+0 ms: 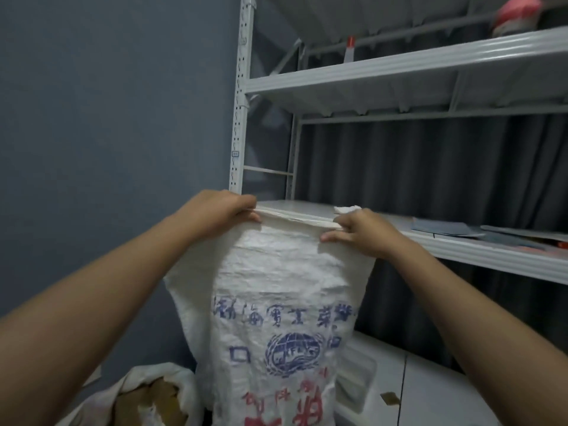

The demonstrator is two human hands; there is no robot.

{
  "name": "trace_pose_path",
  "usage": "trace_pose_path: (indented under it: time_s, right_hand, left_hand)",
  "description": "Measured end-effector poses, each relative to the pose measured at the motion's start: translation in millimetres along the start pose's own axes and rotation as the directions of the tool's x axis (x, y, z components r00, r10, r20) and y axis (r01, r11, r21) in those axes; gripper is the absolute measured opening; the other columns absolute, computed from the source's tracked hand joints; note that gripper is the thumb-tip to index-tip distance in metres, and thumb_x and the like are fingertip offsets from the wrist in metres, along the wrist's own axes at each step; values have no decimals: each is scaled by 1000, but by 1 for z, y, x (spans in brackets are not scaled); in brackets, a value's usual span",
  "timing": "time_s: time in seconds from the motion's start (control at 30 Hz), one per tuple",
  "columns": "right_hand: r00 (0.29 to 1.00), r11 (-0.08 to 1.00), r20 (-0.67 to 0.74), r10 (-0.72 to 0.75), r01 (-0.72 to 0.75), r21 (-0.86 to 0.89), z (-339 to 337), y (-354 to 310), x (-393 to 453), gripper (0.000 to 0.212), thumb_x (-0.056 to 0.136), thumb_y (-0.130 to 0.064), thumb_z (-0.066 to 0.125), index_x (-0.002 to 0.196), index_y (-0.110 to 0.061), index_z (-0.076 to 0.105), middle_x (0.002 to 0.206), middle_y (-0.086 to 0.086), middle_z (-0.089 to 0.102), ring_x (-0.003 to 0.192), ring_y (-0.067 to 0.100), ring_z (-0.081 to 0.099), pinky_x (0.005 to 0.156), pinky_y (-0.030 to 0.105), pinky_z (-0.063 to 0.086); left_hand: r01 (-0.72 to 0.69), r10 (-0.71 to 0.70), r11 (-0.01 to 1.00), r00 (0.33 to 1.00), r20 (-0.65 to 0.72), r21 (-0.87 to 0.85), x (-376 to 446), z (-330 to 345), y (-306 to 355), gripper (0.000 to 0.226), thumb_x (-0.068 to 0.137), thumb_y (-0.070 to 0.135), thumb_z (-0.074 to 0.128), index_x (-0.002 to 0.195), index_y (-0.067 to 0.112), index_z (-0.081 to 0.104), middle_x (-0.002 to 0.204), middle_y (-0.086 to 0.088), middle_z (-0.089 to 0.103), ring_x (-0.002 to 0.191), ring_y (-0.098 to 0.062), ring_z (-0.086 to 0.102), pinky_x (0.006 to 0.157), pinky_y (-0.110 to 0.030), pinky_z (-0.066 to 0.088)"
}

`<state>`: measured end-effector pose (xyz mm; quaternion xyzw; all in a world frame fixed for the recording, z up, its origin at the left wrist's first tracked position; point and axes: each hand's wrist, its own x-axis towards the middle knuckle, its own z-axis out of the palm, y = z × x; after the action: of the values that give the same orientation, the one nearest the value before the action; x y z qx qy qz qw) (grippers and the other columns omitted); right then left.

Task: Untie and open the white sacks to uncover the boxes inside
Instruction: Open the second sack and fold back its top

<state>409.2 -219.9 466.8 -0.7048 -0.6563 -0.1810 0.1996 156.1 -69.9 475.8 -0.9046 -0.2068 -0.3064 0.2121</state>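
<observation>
White sack (276,302) held upright in front of the metal shelving (399,78), its top edge level with a shelf. Left hand (221,210) pinches the sack's upper left corner; right hand (359,232) pinches the upper right corner, hands apart, edge stretched between them. Blue and red print faces the camera. Second sack (144,392), open, brown cardboard box (153,401) showing, lies lower left.
</observation>
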Motion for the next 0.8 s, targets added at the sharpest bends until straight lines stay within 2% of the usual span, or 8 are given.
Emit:
trace_pose_path:
  time_s: [0.13,0.23,0.37,0.43,0.5,0.6,0.7,0.8]
  right_hand:
    - [993,992,118,-26,11,127,1,4,-2,55,84,-56,59,59,-17,31,53,0,41,53,13,38,55,34,32]
    - [996,996,82,-18,11,91,-2,6,-8,51,89,-51,57,60,-17,32,51,-5,36,50,10,32,52,32,26]
    - [985,997,-175,8,-22,-78,-4,5,-8,51,91,-50,55,60,-12,39,51,-3,37,51,9,36,51,33,25]
    - [971,999,-237,37,-35,13,0,9,-6,48,90,-47,58,60,-12,46,51,-4,39,50,9,38,51,31,26]
    - [975,973,-215,64,-14,229,7,13,-6,41,89,-44,60,56,-22,50,51,-8,43,51,7,40,52,30,27]
    - [974,959,-228,15,50,280,19,20,-7,28,92,-36,60,66,-27,59,59,-12,54,57,4,48,56,28,34]
    - [841,966,-489,-231,137,-219,24,33,-3,18,89,-28,59,86,-16,71,66,-1,67,55,23,60,49,25,38]
    - [745,909,-556,-370,168,-381,29,41,3,29,86,-24,47,87,-12,73,60,3,67,42,26,58,39,24,39]
  left_hand:
    - [-3,-4,997,996,-93,-74,-3,18,-10,32,96,42,47,95,11,58,96,-6,57,91,-25,53,63,-30,32]
    - [40,-85,984,963,-257,-176,-5,24,-14,30,89,41,59,83,12,65,82,0,52,83,-22,50,59,-29,29]
    - [220,-310,828,946,-95,-517,3,26,-8,27,85,45,63,64,29,60,57,12,51,59,-4,46,53,-27,31]
    - [212,-339,700,939,-56,-682,8,27,-4,25,83,41,66,61,28,62,49,12,49,50,0,43,50,-19,31]
    - [160,-337,662,936,-100,-732,12,33,-5,30,82,42,64,59,23,58,53,10,47,50,1,42,49,-15,31]
    - [46,-209,840,947,-244,-540,14,46,-14,35,82,55,50,63,25,48,65,10,44,60,-5,43,56,-26,32]
    - [-97,67,993,928,-367,-64,18,56,-26,49,91,57,34,78,14,55,75,3,48,67,-19,50,51,-24,29]
    - [-52,33,997,952,-304,-54,27,46,-26,54,88,67,27,78,21,52,74,6,50,68,-20,55,46,-20,20]
